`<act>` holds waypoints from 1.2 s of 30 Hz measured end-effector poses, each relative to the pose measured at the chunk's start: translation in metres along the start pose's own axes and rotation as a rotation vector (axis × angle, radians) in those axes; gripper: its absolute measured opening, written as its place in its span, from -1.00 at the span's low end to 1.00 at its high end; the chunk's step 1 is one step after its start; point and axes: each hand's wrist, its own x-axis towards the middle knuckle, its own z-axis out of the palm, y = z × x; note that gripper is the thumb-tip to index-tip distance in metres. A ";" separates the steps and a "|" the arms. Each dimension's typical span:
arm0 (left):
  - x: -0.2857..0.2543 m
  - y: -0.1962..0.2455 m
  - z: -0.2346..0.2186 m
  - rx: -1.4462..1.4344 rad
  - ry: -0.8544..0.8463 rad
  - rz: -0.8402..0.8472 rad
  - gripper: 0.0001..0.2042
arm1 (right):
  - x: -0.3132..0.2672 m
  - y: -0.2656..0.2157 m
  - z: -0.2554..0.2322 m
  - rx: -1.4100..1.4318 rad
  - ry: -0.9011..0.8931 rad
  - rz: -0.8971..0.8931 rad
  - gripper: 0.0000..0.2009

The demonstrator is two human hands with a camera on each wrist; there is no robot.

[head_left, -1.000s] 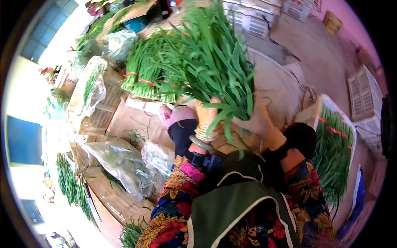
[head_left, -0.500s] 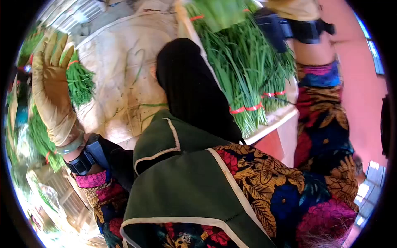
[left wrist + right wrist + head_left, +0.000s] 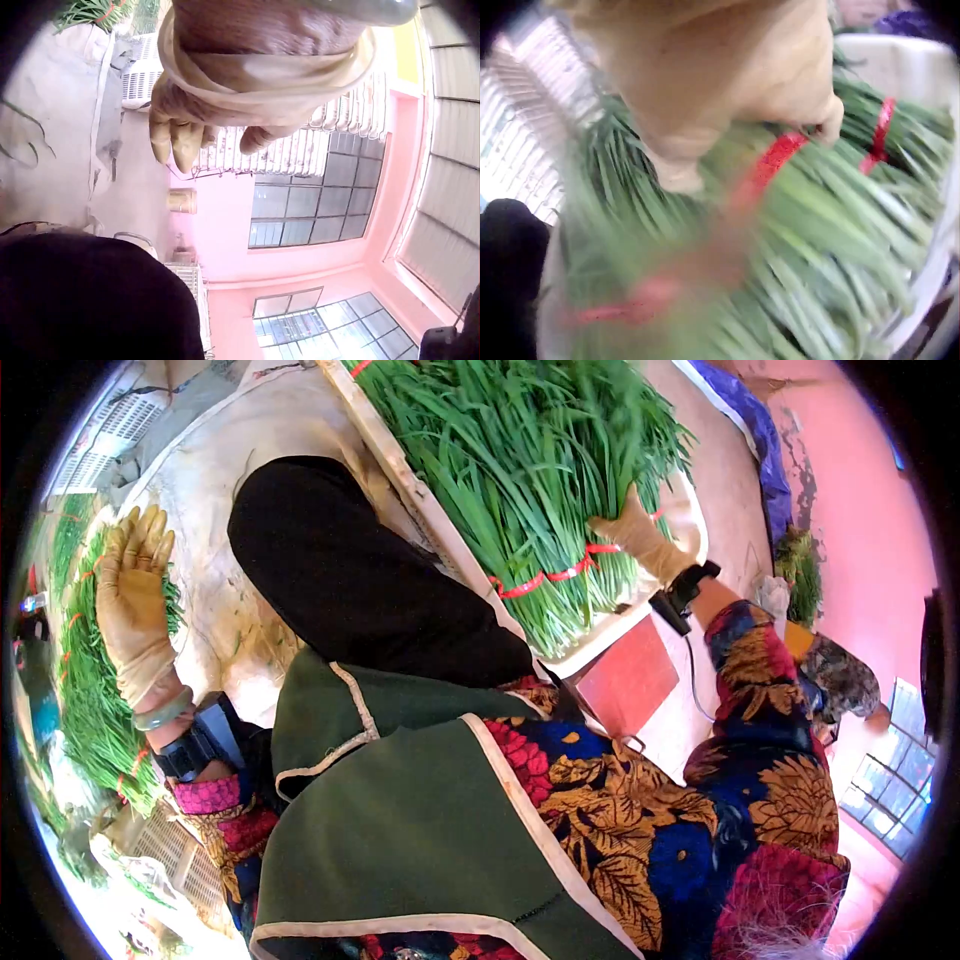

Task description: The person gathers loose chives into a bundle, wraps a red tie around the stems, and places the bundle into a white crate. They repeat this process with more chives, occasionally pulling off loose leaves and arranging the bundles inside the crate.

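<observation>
My right hand (image 3: 645, 540), in a tan glove, reaches into a white crate (image 3: 690, 525) packed with banded green bundles. In the right wrist view its thumb and fingers grip a bundle of garlic chives (image 3: 802, 217) close to its red band (image 3: 776, 161). The cut stem ends point toward the crate's near edge, and the leaves spread away from it. Off to the left, my gloved left hand (image 3: 137, 595) is raised with its palm up and fingers loosely extended, holding nothing. Several banded bundles (image 3: 85, 690) lie behind and below it in the head view.
A pale cloth (image 3: 250, 560) with loose leaf scraps spreads between my left hand and my black-clad knee (image 3: 300, 530). Beside the crate's near corner is a red block-like object (image 3: 628, 678). Another person's sleeve (image 3: 840, 675) shows at the right. Plastic crates (image 3: 105, 445) stand at the far left.
The leafy bunch held in front has left my hands. My view has swung right to the crate. My right hand has come down onto a bundle there; the left hand stays raised.
</observation>
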 end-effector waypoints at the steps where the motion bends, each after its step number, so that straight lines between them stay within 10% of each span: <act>1: 0.002 -0.001 -0.004 -0.011 0.018 0.003 -0.55 | 0.004 0.004 0.007 0.017 -0.027 -0.002 0.12; 10: 0.004 -0.006 -0.044 0.011 0.216 -0.010 -0.56 | 0.009 0.017 -0.026 -0.005 -0.254 0.041 0.04; 15: 0.007 -0.019 -0.066 -0.092 0.028 -0.073 -0.57 | 0.041 0.050 0.030 -0.041 -0.180 0.099 0.10; 21: -0.007 -0.017 0.024 0.436 0.107 0.291 -0.69 | 0.036 0.034 0.012 -0.051 -0.262 0.129 0.15; 28: -0.002 -0.053 0.237 0.868 -1.025 0.962 -0.55 | 0.040 0.027 -0.018 -0.045 -0.459 0.283 0.09; 32: -0.018 -0.100 0.326 1.283 -1.444 0.856 -0.28 | 0.033 0.015 -0.003 -0.072 -0.401 0.182 0.10; 36: 0.001 -0.169 0.336 1.274 -1.285 1.089 -0.33 | 0.031 0.018 -0.002 0.013 -0.394 0.129 0.11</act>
